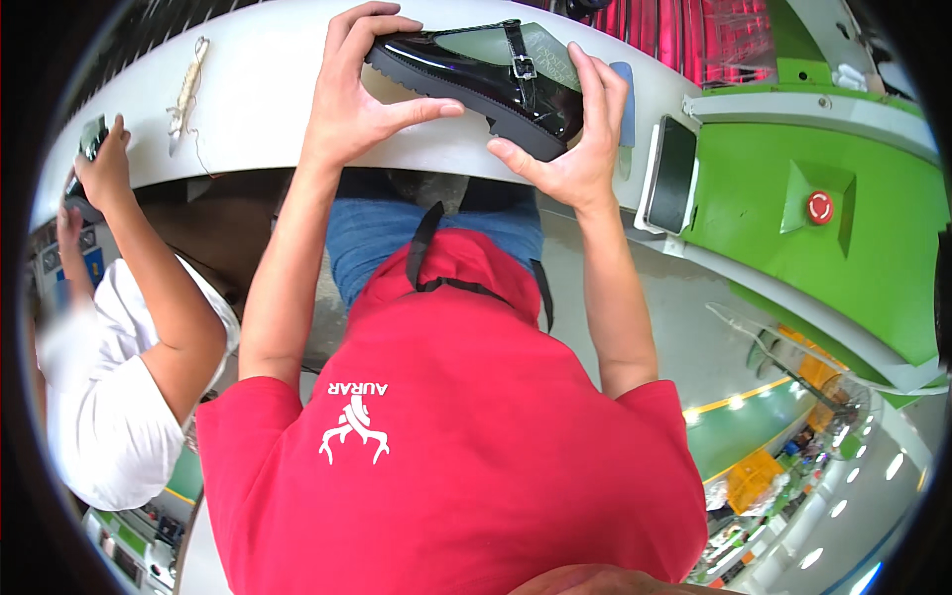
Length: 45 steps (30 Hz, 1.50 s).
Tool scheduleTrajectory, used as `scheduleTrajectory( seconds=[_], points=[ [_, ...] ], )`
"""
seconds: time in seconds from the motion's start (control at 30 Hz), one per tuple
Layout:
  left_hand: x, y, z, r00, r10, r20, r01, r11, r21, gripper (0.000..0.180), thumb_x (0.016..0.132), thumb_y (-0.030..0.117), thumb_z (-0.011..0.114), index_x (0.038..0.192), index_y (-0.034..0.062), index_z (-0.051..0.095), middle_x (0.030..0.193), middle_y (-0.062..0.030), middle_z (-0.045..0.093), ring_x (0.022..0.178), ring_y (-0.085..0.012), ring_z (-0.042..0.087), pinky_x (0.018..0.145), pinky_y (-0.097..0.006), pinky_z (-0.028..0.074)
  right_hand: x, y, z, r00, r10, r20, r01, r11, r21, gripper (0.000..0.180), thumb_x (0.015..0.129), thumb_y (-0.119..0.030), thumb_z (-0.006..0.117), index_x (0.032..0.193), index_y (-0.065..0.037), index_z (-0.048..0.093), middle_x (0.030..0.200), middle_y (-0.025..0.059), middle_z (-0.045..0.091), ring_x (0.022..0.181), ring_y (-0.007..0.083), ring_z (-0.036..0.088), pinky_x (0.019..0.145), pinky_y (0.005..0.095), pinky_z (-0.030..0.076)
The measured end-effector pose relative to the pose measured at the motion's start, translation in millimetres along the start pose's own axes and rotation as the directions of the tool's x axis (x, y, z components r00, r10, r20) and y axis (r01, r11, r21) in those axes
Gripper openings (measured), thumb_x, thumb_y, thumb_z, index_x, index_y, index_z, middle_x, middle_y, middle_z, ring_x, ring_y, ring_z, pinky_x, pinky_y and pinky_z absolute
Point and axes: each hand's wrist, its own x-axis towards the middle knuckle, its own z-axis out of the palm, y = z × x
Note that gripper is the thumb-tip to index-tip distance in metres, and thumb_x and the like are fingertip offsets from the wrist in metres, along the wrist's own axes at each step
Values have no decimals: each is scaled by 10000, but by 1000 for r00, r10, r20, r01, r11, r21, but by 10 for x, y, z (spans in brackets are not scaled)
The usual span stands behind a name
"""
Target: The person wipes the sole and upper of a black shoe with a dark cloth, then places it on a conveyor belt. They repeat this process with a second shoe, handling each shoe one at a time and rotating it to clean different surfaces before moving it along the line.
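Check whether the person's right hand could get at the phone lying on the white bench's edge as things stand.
Probably yes, but not freely: the right hand is gripping the black shoe's heel end, with the left hand on the toe. The phone lies close beside it, nothing between.

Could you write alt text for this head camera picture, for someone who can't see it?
A person in a red shirt holds a glossy black buckled shoe with the left hand and right hand over a white workbench. A co-worker's hand works at left.
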Motion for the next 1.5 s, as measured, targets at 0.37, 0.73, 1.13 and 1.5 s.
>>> scheduleTrajectory(
  seconds=[0.37, 0.73, 1.13, 1.5],
  points=[
    [-34, 28, -164, 1000, 2, 13, -1, 999, -41, 796, 606, 387, 1064, 1238, 72, 696, 1358, -179, 556, 1303, -352, 573, 1106, -433, 477, -40, -60, 22, 999, -36, 20, 36, 998, -45, 1310, 588, -560, 1043, 1624, -23, 447, 1462, 194, 426, 1386, 379, 469, 1136, 496, 459],
    [14, 43, -167, 999, -7, 43, 7, 1000, -8, 791, 644, 389, 1048, 1262, 68, 674, 1364, -185, 545, 1295, -357, 577, 1095, -433, 479, -70, -19, 63, 1000, 16, 8, -15, 1000, -9, 1300, 626, -605, 1015, 1621, 1, 438, 1438, 197, 427, 1365, 371, 472, 1130, 490, 450],
    [45, -142, -63, 997, 69, 47, -68, 998, -17, 815, 634, 352, 1055, 1297, 69, 673, 1403, -188, 544, 1356, -352, 538, 1141, -439, 442, -61, -46, 43, 999, -20, -26, 19, 1000, -20, 1212, 643, -579, 1016, 1583, 1, 518, 1388, 174, 490, 1298, 332, 543, 1080, 440, 492],
    [-130, -99, -136, 998, 6, 65, -6, 1000, -2, 864, 588, 376, 1055, 1300, 71, 673, 1482, -213, 522, 1418, -372, 505, 1177, -462, 406, -14, -184, -29, 995, -86, -57, 84, 996, -24, 1171, 569, -439, 1051, 1533, 21, 571, 1435, 241, 534, 1339, 430, 558, 1132, 526, 481]
  ],
)
